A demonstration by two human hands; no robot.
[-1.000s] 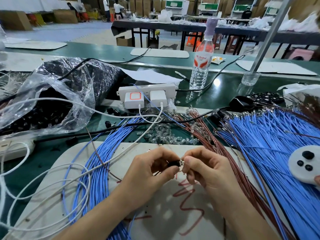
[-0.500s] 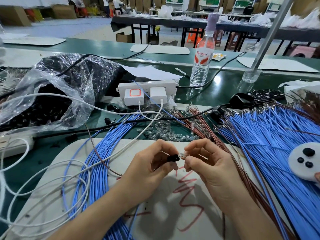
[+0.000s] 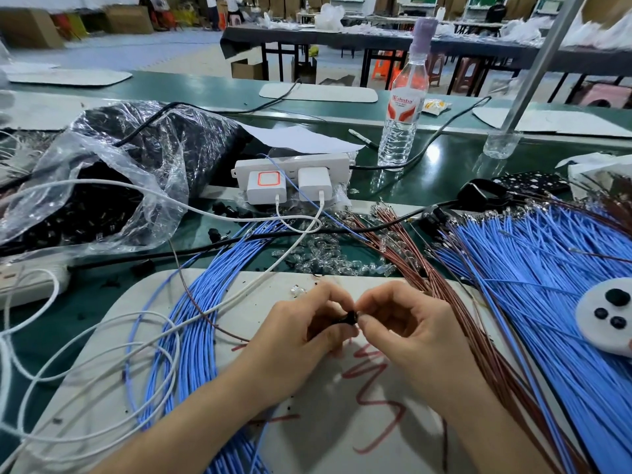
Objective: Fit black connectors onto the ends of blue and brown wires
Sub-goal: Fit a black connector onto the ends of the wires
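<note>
**A:** Only the head view to go through. Where's the piece being worked on?

**B:** Over the white board at the near edge of the bench, between the two hands. The left hand has its grip clamped on a black connector, thumb and forefinger curled round it. The right hand has its grip pinched together at the connector's right end. Whatever wire end goes in is hidden under the fingertips.

**A:** How far along is the job?

**B:** A long way from finished, I'd judge. This connector looks to be at the pushing-in step and isn't visibly seated. On the right, a big fan of blue wires and a sheaf of brown wires show bare metal tips at their far ends, with no connectors on them. A second blue bundle crosses the board on the left. Its ends are out of sight, so I can't say whether those are done.

**A:** Any supply left?

**B:** A clear plastic bag on the left holds many small black parts, probably more connectors.

**A:** And the connector itself?

**B:** Tiny, black and stubby, mostly covered by fingers. Its finer shape is too small to tell.
</note>
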